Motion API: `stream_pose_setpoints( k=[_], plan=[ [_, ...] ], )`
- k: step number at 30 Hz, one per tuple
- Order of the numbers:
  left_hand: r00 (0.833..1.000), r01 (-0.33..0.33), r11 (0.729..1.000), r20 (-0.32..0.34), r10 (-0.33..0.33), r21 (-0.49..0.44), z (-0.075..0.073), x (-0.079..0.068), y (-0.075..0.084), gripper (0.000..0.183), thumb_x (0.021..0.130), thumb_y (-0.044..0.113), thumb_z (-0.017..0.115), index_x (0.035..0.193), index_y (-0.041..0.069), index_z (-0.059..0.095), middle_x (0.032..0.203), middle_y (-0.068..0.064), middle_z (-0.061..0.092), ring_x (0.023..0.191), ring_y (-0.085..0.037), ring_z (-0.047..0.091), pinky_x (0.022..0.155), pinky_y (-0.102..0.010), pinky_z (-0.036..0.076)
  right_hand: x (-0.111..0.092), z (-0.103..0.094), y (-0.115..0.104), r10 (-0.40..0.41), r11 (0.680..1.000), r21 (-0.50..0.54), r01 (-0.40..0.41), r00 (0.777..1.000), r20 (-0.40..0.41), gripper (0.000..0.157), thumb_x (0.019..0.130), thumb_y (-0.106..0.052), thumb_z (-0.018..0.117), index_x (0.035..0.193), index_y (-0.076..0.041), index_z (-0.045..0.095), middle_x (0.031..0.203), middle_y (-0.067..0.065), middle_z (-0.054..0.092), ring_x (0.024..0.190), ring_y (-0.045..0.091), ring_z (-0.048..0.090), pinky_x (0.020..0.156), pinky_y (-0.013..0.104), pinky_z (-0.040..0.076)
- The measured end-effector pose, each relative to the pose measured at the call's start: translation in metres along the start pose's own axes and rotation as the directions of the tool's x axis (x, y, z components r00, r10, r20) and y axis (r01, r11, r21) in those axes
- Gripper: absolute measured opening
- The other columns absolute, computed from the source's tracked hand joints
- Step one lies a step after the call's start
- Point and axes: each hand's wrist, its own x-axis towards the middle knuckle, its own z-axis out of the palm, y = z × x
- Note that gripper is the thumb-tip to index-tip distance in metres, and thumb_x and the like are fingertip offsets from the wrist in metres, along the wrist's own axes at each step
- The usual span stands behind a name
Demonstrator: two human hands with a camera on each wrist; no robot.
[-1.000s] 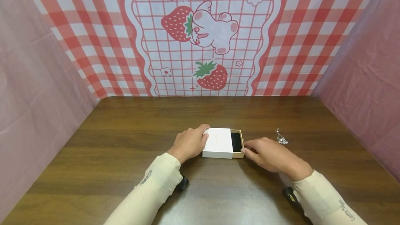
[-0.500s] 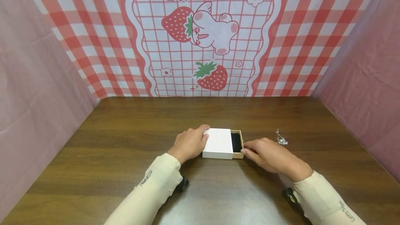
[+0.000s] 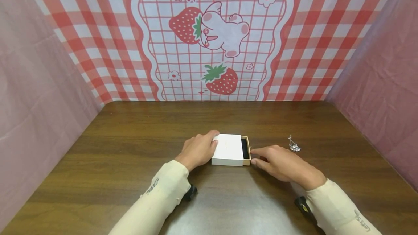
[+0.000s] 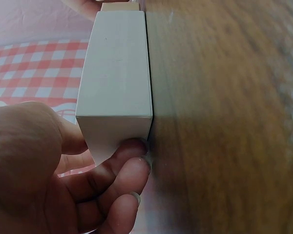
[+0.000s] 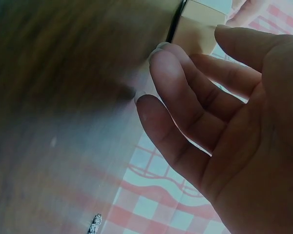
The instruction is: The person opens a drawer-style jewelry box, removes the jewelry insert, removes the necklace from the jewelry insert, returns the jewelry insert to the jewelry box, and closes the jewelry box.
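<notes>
A white cardboard slide box (image 3: pixel 228 148) lies on the table with its tan inner tray (image 3: pixel 247 162) partly out at the right. A black lining (image 3: pixel 245 148) shows inside the tray. My left hand (image 3: pixel 198 148) holds the left end of the box; in the left wrist view its fingertips (image 4: pixel 132 170) bear against the end face, low near the tabletop. At the tray's outer end is my right hand (image 3: pixel 282 162), its index fingertip right at the tray wall. The right wrist view shows that hand's fingers loosely bent, with nothing gripped.
Silvery jewellery (image 3: pixel 294 145), seemingly a small chain bunch, lies on the wooden table (image 3: pixel 147 126) behind and right of my right hand. A checked strawberry-print cloth (image 3: pixel 222 39) hangs behind the table, with pink fabric (image 3: pixel 382 64) on both sides.
The tray has slid left, further into the white sleeve, and less black lining shows. My right hand has moved left with it; the left hand and sleeve have stayed put.
</notes>
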Motion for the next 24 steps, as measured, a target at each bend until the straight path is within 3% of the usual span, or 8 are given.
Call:
stream_pose_setpoints(
  k=[24],
  plan=[
    [1.000,0.001,1.000,-0.001,-0.001,0.008,0.0004,-0.0001,-0.0009,0.039,0.102,0.037,0.044,0.141,0.028,0.048,0.126,-0.004,0.067,0.100,-0.025,0.068,0.080,-0.046,0.053,0.0006,0.0033,-0.0055,0.015,1.000,-0.023,-0.016,1.000,-0.018,0.040,0.096,-0.038,0.058,0.131,-0.018,0.062,0.119,-0.002,0.070,0.103,0.014,0.066,0.091,0.044,0.052]
  ],
)
